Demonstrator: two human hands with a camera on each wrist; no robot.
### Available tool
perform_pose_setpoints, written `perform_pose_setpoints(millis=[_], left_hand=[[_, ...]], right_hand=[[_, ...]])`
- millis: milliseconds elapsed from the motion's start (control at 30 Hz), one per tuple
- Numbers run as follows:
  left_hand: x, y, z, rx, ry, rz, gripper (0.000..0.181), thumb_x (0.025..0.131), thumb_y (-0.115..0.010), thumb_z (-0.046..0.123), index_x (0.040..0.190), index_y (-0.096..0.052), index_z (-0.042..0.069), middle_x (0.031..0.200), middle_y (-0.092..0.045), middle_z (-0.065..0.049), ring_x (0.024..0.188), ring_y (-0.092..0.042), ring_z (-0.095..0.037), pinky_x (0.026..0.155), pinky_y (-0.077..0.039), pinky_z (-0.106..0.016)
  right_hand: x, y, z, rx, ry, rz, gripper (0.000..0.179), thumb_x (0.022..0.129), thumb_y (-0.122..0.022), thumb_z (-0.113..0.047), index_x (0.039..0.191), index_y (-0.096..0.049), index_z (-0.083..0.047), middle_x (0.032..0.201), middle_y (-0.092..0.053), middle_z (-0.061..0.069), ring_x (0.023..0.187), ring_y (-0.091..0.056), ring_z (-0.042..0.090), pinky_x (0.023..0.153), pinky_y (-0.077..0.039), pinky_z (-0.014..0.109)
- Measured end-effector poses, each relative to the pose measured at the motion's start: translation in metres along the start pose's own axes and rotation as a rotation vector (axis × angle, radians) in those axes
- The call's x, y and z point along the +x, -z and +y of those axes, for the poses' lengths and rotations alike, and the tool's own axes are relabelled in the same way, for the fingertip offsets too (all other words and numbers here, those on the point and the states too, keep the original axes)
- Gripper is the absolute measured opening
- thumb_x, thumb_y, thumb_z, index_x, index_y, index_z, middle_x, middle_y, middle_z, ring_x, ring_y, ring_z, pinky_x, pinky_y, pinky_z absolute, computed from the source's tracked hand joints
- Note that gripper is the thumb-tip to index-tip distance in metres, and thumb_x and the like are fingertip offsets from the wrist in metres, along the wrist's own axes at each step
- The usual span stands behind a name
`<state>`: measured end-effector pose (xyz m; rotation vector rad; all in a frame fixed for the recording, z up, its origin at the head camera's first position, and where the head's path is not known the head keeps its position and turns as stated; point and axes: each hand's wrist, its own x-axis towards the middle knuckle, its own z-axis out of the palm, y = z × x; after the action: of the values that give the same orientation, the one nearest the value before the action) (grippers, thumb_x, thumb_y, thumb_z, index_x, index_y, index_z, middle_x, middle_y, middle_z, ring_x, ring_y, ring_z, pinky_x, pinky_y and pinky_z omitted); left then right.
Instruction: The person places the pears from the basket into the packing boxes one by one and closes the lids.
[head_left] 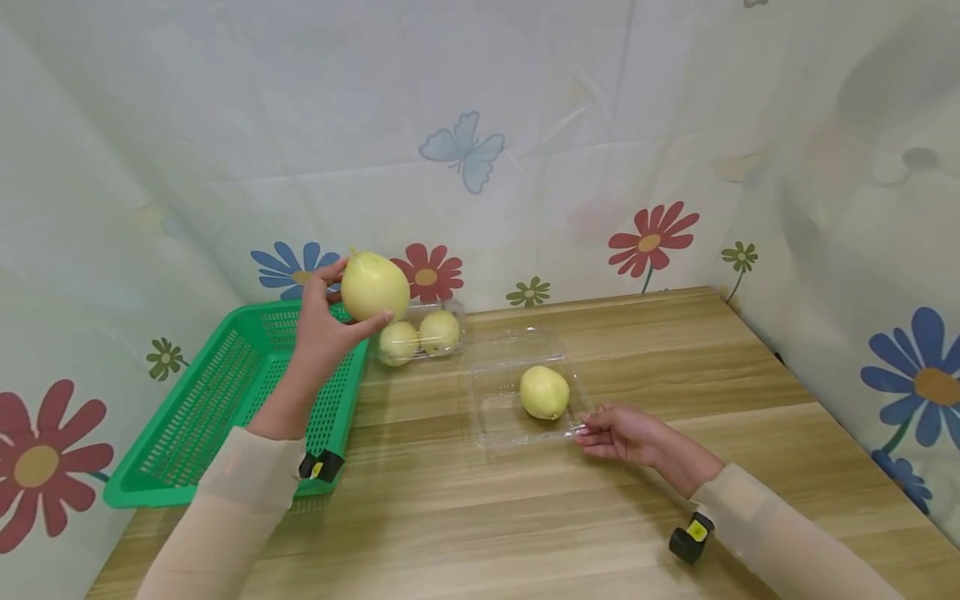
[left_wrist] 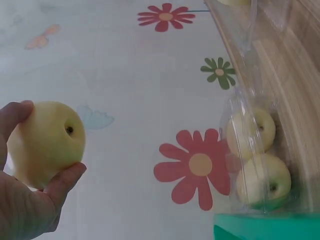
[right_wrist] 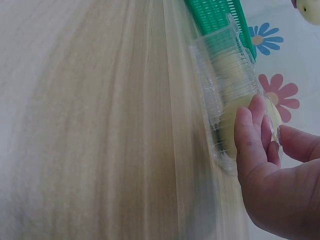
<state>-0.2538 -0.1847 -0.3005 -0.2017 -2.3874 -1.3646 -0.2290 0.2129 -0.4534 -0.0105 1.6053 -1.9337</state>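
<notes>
My left hand (head_left: 327, 325) holds a pale yellow pear (head_left: 375, 286) up above the right rim of the green basket, thumb beneath it and fingers behind. The left wrist view shows the dark hollow in the pear's end (left_wrist: 69, 130). On the table, an open clear plastic clamshell box (head_left: 495, 412) has one pear (head_left: 544, 392) lying in its right part. With thumb and fingers, my right hand (head_left: 622, 435) pinches the near right corner of that box. In the right wrist view, the right hand (right_wrist: 270, 165) partly hides the box and its pear.
At the back stands another clear box (head_left: 457, 337) with two pears (head_left: 418, 337) in it, beside the basket. The green plastic basket (head_left: 131, 492) sits at the left of the wooden table (head_left: 450, 533). A flowered cloth (head_left: 555, 192) hangs behind the table and along its sides.
</notes>
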Motion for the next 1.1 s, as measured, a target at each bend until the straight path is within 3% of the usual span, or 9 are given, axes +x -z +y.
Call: perform_pose_setpoints(millis=[233,500,633,733,867,1100], left_hand=[[-0.007,-0.012,0.003,-0.043,0.011,-0.036,0.086,0.087,-0.082,0.013,0.157,-0.033,0.009,0.155,-0.039,-0.014,0.118,-0.046,-0.022,0.078,-0.051,-0.011],[-0.014,-0.026,0.005,-0.069,0.051,-0.067,0.086,0.086,-0.082,0.014,0.156,-0.033,0.01,0.153,-0.039,-0.013,0.118,-0.044,-0.022,0.09,-0.06,-0.034],[-0.019,-0.032,0.004,-0.074,0.047,-0.083,0.085,0.086,-0.083,0.013,0.156,-0.034,0.01,0.151,-0.039,-0.015,0.116,-0.043,-0.022,0.085,-0.059,-0.026],[-0.022,-0.037,0.004,-0.082,0.048,-0.094,0.086,0.084,-0.084,0.012,0.155,-0.035,0.01,0.15,-0.039,-0.016,0.114,-0.043,-0.021,0.087,-0.061,-0.028],[-0.025,-0.043,0.005,-0.106,0.054,-0.113,0.087,0.083,-0.084,0.01,0.155,-0.035,0.009,0.15,-0.038,-0.017,0.118,-0.045,-0.023,0.095,-0.062,-0.047],[-0.031,-0.054,0.005,-0.118,0.057,-0.144,0.087,0.083,-0.084,0.01,0.155,-0.035,0.01,0.149,-0.04,-0.017,0.123,-0.048,-0.029,0.095,-0.061,-0.052]], right_hand=[[0.0,0.001,0.0,0.002,0.001,-0.001,0.015,0.107,-0.041,-0.004,0.097,-0.05,-0.011,0.084,-0.072,-0.002,0.081,-0.073,0.006,0.079,-0.063,0.021],[0.0,0.0,0.0,-0.008,0.005,-0.005,0.014,0.108,-0.042,-0.005,0.097,-0.05,-0.011,0.083,-0.072,-0.003,0.081,-0.073,0.005,0.079,-0.063,0.021],[0.0,0.0,0.0,-0.015,0.003,-0.006,0.014,0.108,-0.041,-0.005,0.099,-0.05,-0.01,0.083,-0.072,-0.003,0.081,-0.073,0.005,0.08,-0.063,0.021],[0.0,0.0,0.001,-0.015,-0.001,-0.006,0.014,0.108,-0.04,-0.005,0.1,-0.051,-0.009,0.083,-0.072,-0.003,0.081,-0.073,0.005,0.08,-0.063,0.021],[0.0,0.0,0.0,-0.016,-0.003,-0.006,0.013,0.108,-0.039,-0.005,0.103,-0.05,-0.008,0.084,-0.071,-0.003,0.082,-0.072,0.006,0.08,-0.062,0.02],[0.0,0.0,0.0,-0.012,-0.001,-0.005,0.012,0.108,-0.04,-0.005,0.102,-0.049,-0.009,0.084,-0.071,-0.003,0.082,-0.072,0.006,0.08,-0.062,0.021]])
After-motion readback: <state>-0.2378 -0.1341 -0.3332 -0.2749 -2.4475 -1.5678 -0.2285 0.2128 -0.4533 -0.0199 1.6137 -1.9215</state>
